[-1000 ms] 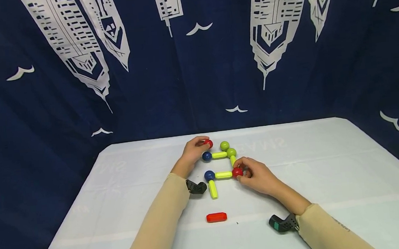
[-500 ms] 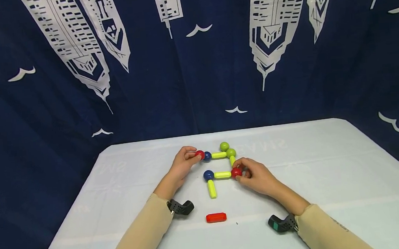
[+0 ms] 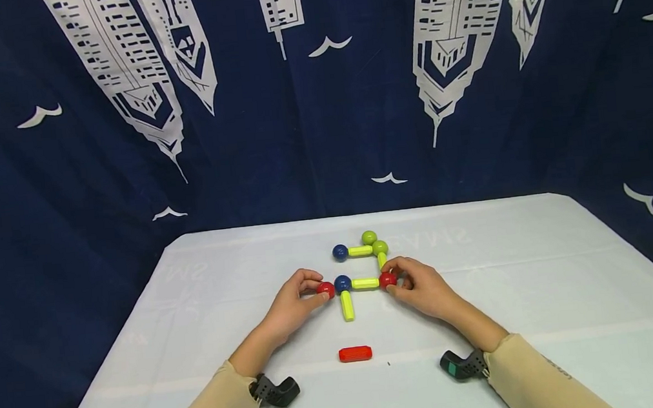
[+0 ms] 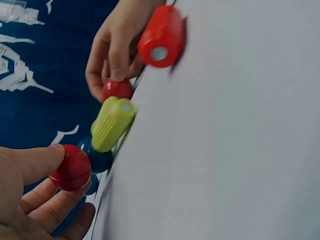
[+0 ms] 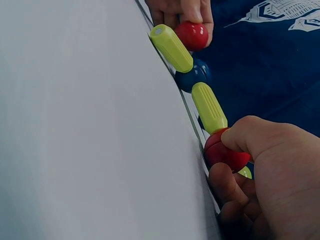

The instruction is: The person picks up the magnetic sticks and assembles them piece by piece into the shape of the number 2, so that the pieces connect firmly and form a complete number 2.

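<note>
My left hand (image 3: 292, 305) pinches a red ball (image 4: 71, 169) between thumb and fingers, right at the left side of the nearer blue ball (image 3: 342, 283). From that blue ball one yellow-green rod (image 3: 347, 306) points toward me and another rod (image 3: 365, 283) runs right to a second red ball (image 5: 226, 151). Thumb and fingers of my right hand (image 3: 422, 287) grip this second red ball. Behind it a short rod (image 3: 382, 260) leads to a green ball (image 3: 379, 247), partly covered by the right fingers. A farther rod (image 3: 360, 251) joins that green ball to another blue ball (image 3: 340, 253).
A loose red rod (image 3: 355, 354) lies on the white table (image 3: 486, 294), nearer to me than the joined pieces. A second green ball (image 3: 369, 237) touches the first at the back. Dark blue printed cloth (image 3: 297, 135) hangs behind the table.
My left hand has brought its red ball from behind the farther blue ball, round its left side, toward me to the nearer blue ball. The right hand keeps its grip in place.
</note>
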`<action>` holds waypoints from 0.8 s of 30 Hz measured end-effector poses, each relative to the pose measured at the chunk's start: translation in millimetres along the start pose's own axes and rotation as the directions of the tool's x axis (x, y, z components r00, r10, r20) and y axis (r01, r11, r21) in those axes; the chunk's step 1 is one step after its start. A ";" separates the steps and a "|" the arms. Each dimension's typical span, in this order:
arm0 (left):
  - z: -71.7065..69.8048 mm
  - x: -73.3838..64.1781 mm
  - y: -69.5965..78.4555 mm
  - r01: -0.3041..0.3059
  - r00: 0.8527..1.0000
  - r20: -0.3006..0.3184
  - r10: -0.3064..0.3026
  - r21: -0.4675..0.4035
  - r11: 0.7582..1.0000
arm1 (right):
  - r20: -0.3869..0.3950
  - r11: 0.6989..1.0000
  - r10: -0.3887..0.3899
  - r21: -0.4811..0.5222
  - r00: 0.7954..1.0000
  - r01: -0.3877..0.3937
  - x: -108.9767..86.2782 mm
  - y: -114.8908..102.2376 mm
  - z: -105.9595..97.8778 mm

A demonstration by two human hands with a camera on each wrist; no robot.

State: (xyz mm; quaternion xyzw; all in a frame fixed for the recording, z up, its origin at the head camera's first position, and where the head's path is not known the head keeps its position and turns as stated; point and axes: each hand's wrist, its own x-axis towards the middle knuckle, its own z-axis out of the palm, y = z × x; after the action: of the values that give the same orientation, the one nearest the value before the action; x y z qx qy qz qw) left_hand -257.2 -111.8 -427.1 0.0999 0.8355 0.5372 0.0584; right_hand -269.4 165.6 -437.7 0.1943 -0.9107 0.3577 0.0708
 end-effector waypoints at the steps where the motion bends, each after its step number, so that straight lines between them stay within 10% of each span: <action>1: 1.2 -3.8 -0.5 -0.013 1.000 0.001 0.013 0.035 0.999 | -0.001 1.000 0.000 -0.001 1.000 0.000 0.0 0.3 0.0; 13: 14.5 -29.7 -3.7 -0.193 0.981 0.036 0.191 0.309 0.931 | -0.004 1.000 0.000 -0.009 1.000 0.000 -0.1 3.0 -0.2; 24: 21.8 -33.9 -2.6 -0.352 0.936 0.126 0.329 0.298 0.887 | -0.006 1.000 -0.012 -0.007 1.000 0.012 -1.1 2.5 -1.5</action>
State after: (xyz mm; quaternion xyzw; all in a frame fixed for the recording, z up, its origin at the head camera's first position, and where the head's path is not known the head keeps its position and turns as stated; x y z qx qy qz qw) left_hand -220.0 -101.4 -438.8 0.2722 0.8774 0.3943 -0.0232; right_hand -269.5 168.6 -438.4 0.1984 -0.9105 0.3547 0.0761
